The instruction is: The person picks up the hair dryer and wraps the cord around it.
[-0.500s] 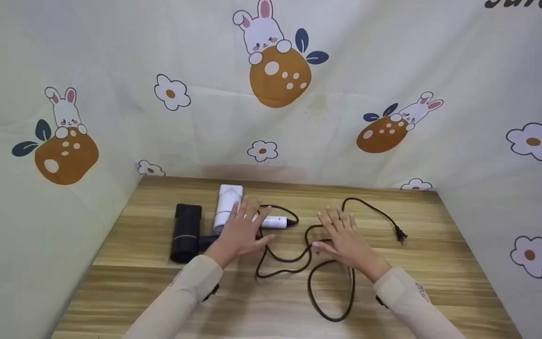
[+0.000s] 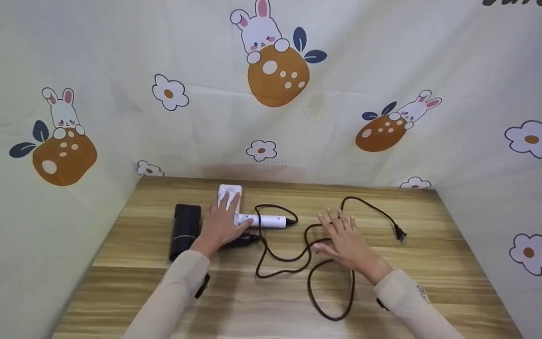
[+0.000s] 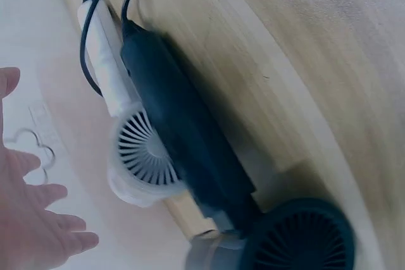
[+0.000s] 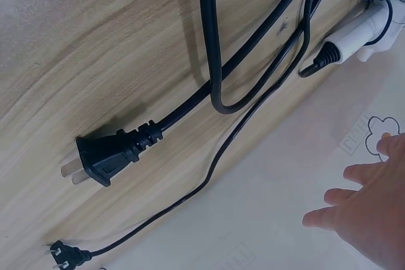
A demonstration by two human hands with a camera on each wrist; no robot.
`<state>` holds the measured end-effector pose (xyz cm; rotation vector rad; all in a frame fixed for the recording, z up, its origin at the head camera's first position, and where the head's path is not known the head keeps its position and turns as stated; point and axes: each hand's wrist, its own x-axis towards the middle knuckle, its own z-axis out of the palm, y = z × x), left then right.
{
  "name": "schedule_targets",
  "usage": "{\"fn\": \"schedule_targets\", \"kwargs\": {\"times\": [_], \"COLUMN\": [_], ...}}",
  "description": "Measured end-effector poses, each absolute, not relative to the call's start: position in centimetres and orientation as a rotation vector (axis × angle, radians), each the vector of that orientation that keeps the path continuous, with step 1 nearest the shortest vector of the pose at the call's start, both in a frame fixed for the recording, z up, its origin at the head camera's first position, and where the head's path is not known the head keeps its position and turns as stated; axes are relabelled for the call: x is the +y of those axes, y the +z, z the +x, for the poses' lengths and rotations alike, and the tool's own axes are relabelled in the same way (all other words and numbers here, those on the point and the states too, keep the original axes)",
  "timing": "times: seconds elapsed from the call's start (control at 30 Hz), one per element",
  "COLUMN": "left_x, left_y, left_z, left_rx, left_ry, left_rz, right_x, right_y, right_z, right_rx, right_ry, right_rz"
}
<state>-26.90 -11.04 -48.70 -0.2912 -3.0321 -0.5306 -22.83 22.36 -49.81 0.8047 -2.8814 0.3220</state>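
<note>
My left grip [image 2: 221, 223] is now further left, spread and empty above the white hair dryer [image 2: 271, 221] near the bench's [image 2: 261, 306] far edge, likely within reach; my right grip [image 2: 346, 242] spreads empty.

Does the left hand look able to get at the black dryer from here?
Probably yes: the left hand is empty and close to the black dryer, and nothing appears to lie across it.
</note>
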Motion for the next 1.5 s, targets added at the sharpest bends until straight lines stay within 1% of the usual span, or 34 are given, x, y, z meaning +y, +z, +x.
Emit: {"fn": "schedule_targets", "kwargs": {"times": [0.17, 0.43, 0.63, 0.67, 0.8, 0.87, 0.9, 1.3, 1.5], "left_x": [-12.1, -12.9, -13.0, -13.3, -13.3, -13.1, -12.9, -12.4, -11.5], "left_y": [-49.4, -50.5, -51.4, -52.4, -52.8, -52.7, -51.9, -52.1, -51.6], "left_z": [-27.3, -27.7, -27.7, -28.1, -28.1, -28.1, -27.8, -28.0, -28.0], "left_rx": [-3.024, -3.007, -3.007, -3.002, -3.026, -3.019, -3.022, -2.938, -2.898], "left_ry": [-0.679, -0.926, -1.109, -1.100, -1.071, -1.067, -1.090, -1.189, -1.104], "left_rz": [-0.126, 0.007, 0.163, 0.157, 0.157, 0.152, 0.172, 0.246, 0.244], "right_x": [22.1, 21.8, 21.6, 21.6, 21.5, 21.4, 21.4, 21.4, 21.7], "right_y": [-50.1, -50.4, -50.5, -50.5, -50.4, -50.4, -50.4, -50.9, -50.8], "right_z": [-22.7, -22.7, -22.6, -22.5, -22.5, -22.4, -22.4, -22.6, -22.5], "right_rx": [-2.893, -2.912, -2.923, -2.921, -2.914, -2.908, -2.902, -2.887, -2.880], "right_ry": [0.313, 0.312, 0.308, 0.306, 0.279, 0.281, 0.281, 0.318, 0.359], "right_rz": [0.803, 0.798, 0.805, 0.809, 0.810, 0.813, 0.815, 0.802, 0.755]}}
